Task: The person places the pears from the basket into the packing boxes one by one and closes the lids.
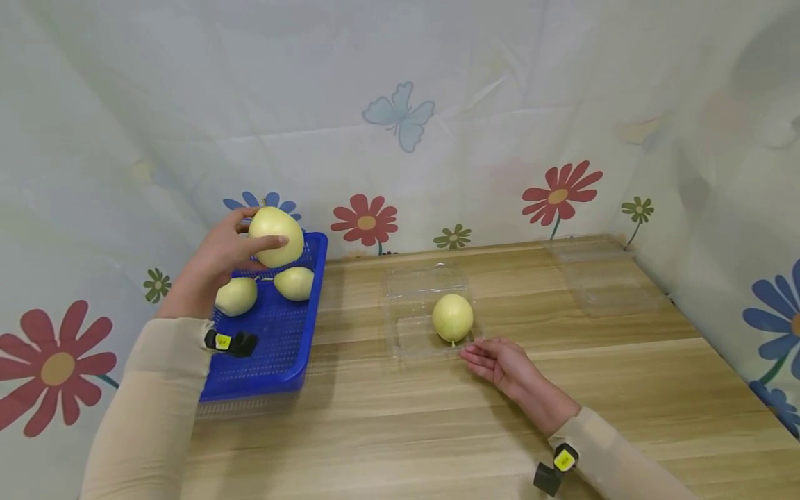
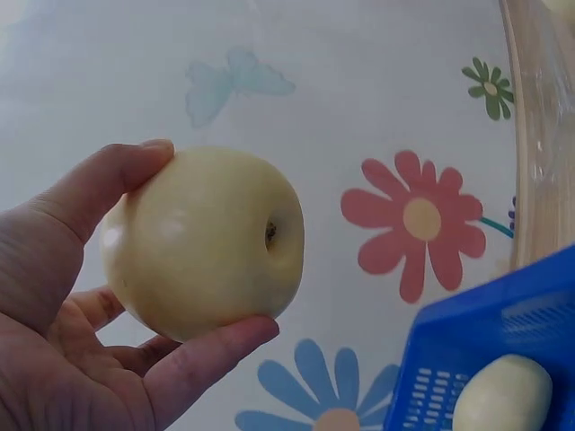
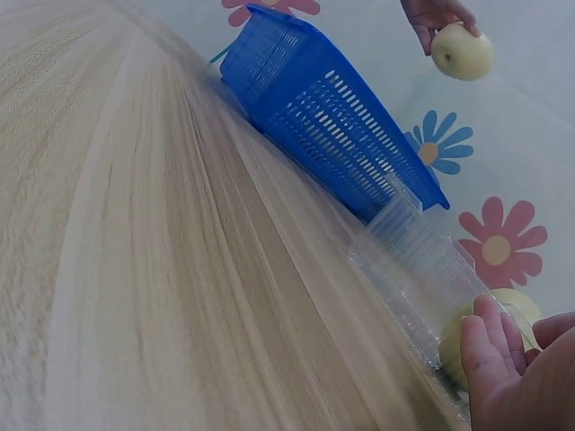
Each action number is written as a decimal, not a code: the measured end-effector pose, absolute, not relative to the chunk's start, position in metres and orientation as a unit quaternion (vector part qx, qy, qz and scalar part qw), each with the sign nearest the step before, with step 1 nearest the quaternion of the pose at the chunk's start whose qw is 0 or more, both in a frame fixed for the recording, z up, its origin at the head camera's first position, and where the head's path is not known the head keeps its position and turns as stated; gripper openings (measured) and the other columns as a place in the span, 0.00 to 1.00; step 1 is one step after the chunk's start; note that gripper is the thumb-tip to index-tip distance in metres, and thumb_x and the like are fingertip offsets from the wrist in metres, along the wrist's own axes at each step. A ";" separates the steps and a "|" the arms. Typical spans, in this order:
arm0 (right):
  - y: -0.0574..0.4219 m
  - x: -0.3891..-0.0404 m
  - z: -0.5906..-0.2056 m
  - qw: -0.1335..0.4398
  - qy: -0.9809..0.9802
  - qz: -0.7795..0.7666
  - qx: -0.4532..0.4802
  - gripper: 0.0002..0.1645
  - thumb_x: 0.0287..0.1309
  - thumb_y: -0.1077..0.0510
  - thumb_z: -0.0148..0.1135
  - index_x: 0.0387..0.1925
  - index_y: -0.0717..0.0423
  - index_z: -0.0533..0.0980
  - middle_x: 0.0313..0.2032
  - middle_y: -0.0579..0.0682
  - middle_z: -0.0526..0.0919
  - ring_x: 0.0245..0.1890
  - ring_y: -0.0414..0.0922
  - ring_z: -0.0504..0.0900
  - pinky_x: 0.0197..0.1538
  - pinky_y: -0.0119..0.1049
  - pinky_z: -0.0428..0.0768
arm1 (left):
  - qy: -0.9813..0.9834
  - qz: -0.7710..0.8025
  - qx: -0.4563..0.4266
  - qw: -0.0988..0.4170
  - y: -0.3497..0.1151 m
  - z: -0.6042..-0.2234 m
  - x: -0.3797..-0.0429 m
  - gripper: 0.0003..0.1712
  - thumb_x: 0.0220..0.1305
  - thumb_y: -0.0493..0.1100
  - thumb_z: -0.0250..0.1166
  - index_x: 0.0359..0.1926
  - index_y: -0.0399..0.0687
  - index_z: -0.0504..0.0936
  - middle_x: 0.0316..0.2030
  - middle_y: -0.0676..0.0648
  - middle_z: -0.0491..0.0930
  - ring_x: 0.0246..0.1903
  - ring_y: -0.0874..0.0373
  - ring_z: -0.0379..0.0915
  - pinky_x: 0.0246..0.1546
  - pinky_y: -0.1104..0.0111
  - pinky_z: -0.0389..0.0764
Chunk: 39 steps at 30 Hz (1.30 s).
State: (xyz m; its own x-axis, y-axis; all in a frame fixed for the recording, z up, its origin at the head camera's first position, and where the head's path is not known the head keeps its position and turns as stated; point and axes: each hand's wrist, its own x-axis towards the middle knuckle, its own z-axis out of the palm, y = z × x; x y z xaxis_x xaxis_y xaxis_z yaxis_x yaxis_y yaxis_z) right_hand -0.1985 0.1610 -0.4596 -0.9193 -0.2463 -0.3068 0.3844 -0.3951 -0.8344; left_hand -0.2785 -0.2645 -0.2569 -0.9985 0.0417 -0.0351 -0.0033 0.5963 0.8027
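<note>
My left hand grips a pale yellow pear, holding it above the blue basket. In the left wrist view, the thumb and fingers wrap round that pear. Two more pears lie inside the basket, one pear by its right wall and another pear partly behind my left wrist. A clear plastic clamshell box lies with its lid folded back on the table, one pear in its right half. My right hand pinches the front right corner of this box; in the right wrist view the fingers partly cover its pear.
The blue plastic basket stands at the left of the wooden table. Another clear plastic box is at the back right. A flower-printed sheet hangs behind the table and along its sides.
</note>
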 end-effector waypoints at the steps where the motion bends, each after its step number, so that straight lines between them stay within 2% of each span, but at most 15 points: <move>1: 0.161 -0.199 -0.460 0.189 0.516 -0.833 0.067 0.16 0.78 0.64 0.41 0.35 0.56 0.74 0.31 0.45 0.89 0.36 0.36 0.90 0.46 0.29 0.88 | 0.893 0.449 0.013 0.024 -0.261 -0.254 -0.277 0.58 0.67 0.55 0.68 0.83 0.48 0.40 0.78 0.28 0.49 0.67 0.31 0.67 0.36 0.72 0.88; 13: 0.161 -0.198 -0.459 0.190 0.516 -0.833 0.065 0.17 0.78 0.64 0.42 0.35 0.56 0.76 0.31 0.45 0.89 0.36 0.36 0.90 0.46 0.29 0.88 | 0.897 0.438 0.055 -0.003 -0.232 -0.240 -0.255 0.55 0.66 0.50 0.70 0.82 0.50 0.45 0.75 0.30 0.57 0.66 0.34 0.68 0.35 0.75 0.86; 21: 0.160 -0.198 -0.459 0.187 0.513 -0.835 0.067 0.16 0.78 0.64 0.44 0.34 0.56 0.76 0.31 0.45 0.89 0.36 0.36 0.90 0.46 0.30 0.89 | 0.885 0.457 0.087 -0.013 -0.214 -0.236 -0.244 0.52 0.66 0.44 0.69 0.82 0.51 0.48 0.76 0.33 0.57 0.68 0.35 0.65 0.34 0.78 0.83; 25: 0.159 -0.199 -0.459 0.189 0.513 -0.835 0.068 0.17 0.78 0.64 0.43 0.35 0.56 0.77 0.31 0.45 0.89 0.36 0.36 0.90 0.46 0.30 0.89 | 0.887 0.451 0.099 -0.021 -0.202 -0.235 -0.237 0.51 0.64 0.44 0.71 0.81 0.52 0.53 0.75 0.37 0.60 0.68 0.38 0.64 0.39 0.74 0.82; 34: 0.159 -0.199 -0.459 0.186 0.518 -0.832 0.066 0.17 0.78 0.64 0.42 0.35 0.56 0.76 0.31 0.45 0.89 0.36 0.35 0.90 0.46 0.29 0.88 | 0.888 0.441 0.127 -0.033 -0.177 -0.244 -0.224 0.52 0.60 0.44 0.74 0.80 0.52 0.57 0.74 0.38 0.64 0.66 0.39 0.67 0.52 0.57 0.82; 39: 0.160 -0.199 -0.460 0.187 0.518 -0.832 0.068 0.18 0.78 0.64 0.41 0.34 0.55 0.76 0.31 0.44 0.89 0.36 0.36 0.90 0.46 0.29 0.88 | 0.889 0.438 0.130 -0.026 -0.167 -0.253 -0.219 0.50 0.59 0.46 0.75 0.78 0.52 0.60 0.72 0.39 0.67 0.63 0.40 0.67 0.53 0.54 0.83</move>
